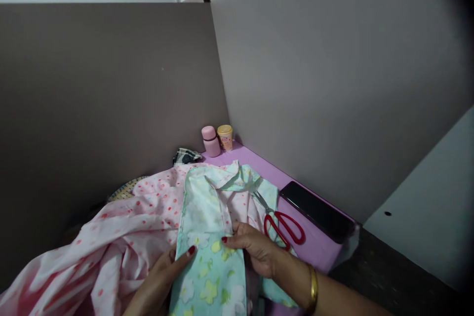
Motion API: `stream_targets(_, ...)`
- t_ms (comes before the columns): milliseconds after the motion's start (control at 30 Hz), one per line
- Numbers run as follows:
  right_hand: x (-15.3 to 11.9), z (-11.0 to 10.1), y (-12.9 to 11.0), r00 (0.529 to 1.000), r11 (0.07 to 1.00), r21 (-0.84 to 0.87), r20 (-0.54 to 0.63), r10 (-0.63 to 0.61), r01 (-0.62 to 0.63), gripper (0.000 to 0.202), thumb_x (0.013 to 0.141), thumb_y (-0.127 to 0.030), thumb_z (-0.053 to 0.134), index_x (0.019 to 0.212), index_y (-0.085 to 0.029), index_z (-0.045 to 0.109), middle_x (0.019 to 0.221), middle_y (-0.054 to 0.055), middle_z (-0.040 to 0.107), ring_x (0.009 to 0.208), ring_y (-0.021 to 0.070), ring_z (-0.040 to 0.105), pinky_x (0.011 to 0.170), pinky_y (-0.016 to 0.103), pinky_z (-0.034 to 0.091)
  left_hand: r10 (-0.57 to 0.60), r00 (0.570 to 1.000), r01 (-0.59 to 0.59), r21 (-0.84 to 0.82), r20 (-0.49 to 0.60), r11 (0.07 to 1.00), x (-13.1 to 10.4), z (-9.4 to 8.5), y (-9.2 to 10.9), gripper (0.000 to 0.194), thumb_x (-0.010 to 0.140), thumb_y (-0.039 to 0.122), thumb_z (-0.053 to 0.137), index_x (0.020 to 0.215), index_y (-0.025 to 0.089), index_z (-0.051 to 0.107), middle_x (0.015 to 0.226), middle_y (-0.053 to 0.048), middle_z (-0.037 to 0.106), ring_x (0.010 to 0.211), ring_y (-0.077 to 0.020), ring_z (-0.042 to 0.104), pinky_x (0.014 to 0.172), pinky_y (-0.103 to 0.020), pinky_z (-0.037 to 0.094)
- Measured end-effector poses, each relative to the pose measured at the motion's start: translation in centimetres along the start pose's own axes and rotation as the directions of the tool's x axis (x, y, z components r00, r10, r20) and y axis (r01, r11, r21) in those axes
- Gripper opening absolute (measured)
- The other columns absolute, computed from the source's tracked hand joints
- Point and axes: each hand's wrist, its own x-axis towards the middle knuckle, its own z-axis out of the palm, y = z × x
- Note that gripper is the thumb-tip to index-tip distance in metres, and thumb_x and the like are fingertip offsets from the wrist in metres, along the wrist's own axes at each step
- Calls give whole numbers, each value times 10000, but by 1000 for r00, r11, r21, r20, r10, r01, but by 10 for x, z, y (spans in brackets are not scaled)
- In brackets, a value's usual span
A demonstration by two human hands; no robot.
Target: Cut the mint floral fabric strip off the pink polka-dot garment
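Note:
A long strip of mint green fabric (209,276) with yellow and white flowers runs up the middle of the view. Its far part is folded so the paler side shows. My left hand (163,269) pinches its left edge, thumb on top and fingers beneath. From the other side, my right hand (255,247) grips the right edge, the thumb lying on the printed face. Pink fabric with red spots (148,227) is heaped under and to the left of the strip. Red-handled scissors (276,219) lie just beyond my right hand, blades slightly apart.
A black phone (318,211) lies on the purple tabletop (314,254) at the right. In the back corner stand a pink bottle (211,142) and a yellow-lidded cup (225,138), with a dark patterned cloth (186,156) beside them. Grey panels (314,74) enclose the table behind and to the right.

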Motion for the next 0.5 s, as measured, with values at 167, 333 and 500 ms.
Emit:
stream_targets(167,-16,18,0,983,997,68,182,26,-39,414,644,-319,743,997,-128,642,875,92,693,830,215,641,852,373,439,-23,999,17,-121,-47,992,-12,-26,-14,375,691,473,643,909,169,629,856,-95,710,844,-284,667,738,-424,538)
stream_targets(333,-14,28,15,997,995,-100,70,15,-8,493,535,-302,819,961,-117,652,846,88,696,793,236,649,796,384,467,177,984,-170,159,-33,973,-7,-52,-40,624,594,614,649,1033,172,613,1167,-119,623,1159,-309,509,980,-432,425)
stream_targets(500,-6,30,27,997,987,-146,-25,-72,68,450,655,-491,718,907,-127,638,790,62,691,737,206,644,753,357,475,441,886,-326,487,-142,811,-13,-51,-61,726,632,607,614,1188,163,471,1317,-140,503,1230,-307,434,1030,-450,372)
